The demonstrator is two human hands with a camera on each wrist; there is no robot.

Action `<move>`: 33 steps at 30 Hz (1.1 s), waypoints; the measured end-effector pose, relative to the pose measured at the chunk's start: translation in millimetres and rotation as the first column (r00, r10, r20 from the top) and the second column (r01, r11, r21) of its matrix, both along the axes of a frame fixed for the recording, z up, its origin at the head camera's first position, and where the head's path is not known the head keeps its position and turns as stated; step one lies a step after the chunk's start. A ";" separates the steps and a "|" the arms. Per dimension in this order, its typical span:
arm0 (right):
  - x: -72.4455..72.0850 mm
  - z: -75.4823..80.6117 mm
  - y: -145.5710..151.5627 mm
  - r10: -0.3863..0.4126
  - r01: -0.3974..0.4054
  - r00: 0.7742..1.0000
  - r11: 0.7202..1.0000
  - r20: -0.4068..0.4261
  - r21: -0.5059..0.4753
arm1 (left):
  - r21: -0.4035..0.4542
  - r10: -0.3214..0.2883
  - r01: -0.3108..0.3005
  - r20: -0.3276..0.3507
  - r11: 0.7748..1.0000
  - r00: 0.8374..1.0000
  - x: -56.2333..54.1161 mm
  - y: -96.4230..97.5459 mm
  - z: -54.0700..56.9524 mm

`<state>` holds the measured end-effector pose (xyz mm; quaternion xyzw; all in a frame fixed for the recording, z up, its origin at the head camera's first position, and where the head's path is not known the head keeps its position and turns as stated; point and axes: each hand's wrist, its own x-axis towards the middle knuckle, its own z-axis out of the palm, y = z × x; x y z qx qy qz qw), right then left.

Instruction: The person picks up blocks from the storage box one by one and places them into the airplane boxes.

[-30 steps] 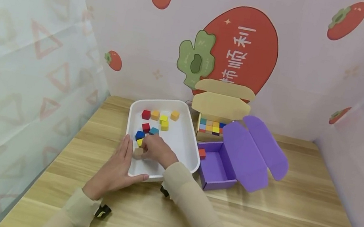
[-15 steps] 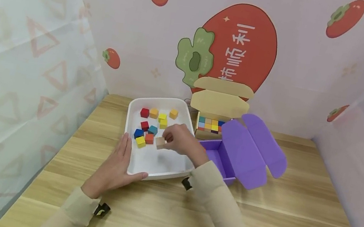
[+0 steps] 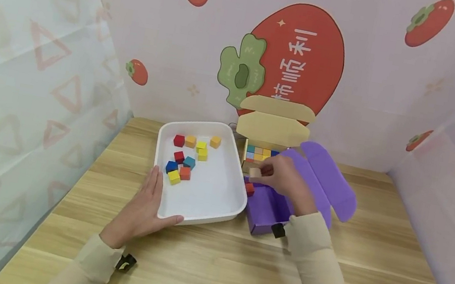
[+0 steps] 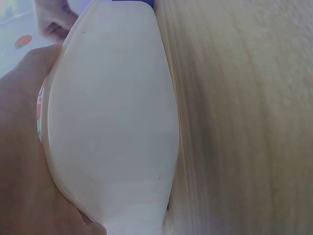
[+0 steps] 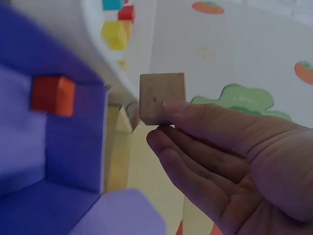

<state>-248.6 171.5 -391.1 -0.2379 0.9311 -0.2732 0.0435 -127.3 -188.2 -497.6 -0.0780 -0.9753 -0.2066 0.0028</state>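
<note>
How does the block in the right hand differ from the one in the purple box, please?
The held block is tan, while the boxed block is red. The held block is pinched in the air by the right hand; the boxed block sits untouched inside the purple box. Both look cubic.

1. Wooden cube [image 5: 159, 93]: pale brown, pinched in the right hand [image 3: 289, 177], just below right of the head view's centre.
2. White tray [image 3: 209, 197]: round-cornered, flat on the tabletop [image 3: 188, 271] left of centre, coloured blocks [image 3: 184, 173] in its left and upper part.
3. Purple box [image 3: 260, 211]: right of centre, lid open rightward, a red block [image 5: 51, 95] inside.
</note>
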 end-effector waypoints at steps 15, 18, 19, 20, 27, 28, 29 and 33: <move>7.1 -67.6 15.9 -0.067 0.061 0.991 0.997 0.113 0.055 | -0.004 0.004 -0.004 -0.001 1.000 1.000 0.1 0.6 0.9; 6.6 -75.3 13.7 -0.072 0.069 0.991 0.997 0.113 0.024 | -0.009 0.006 -0.006 0.004 1.000 1.000 -0.2 0.7 0.1; 6.5 -77.2 12.7 -0.075 0.074 0.991 0.997 0.114 0.010 | -0.010 0.006 -0.006 0.003 1.000 1.000 -0.3 0.4 -0.4; 6.4 -78.6 11.6 -0.078 0.078 0.990 0.997 0.115 -0.001 | -0.009 0.006 -0.006 0.003 1.000 1.000 -0.2 0.2 -0.6; 9.3 -80.4 4.3 -0.103 0.109 0.988 0.993 0.117 -0.044 | -0.012 0.004 -0.004 0.002 1.000 1.000 -0.8 -0.3 -1.0; 9.4 -80.4 3.8 -0.104 0.109 0.988 0.993 0.110 -0.043 | -0.010 0.004 -0.004 0.001 1.000 1.000 -0.8 -0.3 -1.0; 9.8 -79.6 3.2 -0.105 0.110 0.988 0.993 0.109 -0.043 | -0.010 0.003 -0.002 0.001 1.000 1.000 -0.7 -0.3 -1.1; 7.9 -73.9 2.3 -0.090 0.091 0.993 0.996 0.075 -0.014 | -0.003 0.001 -0.001 0.000 1.000 1.000 0.0 -0.2 -0.7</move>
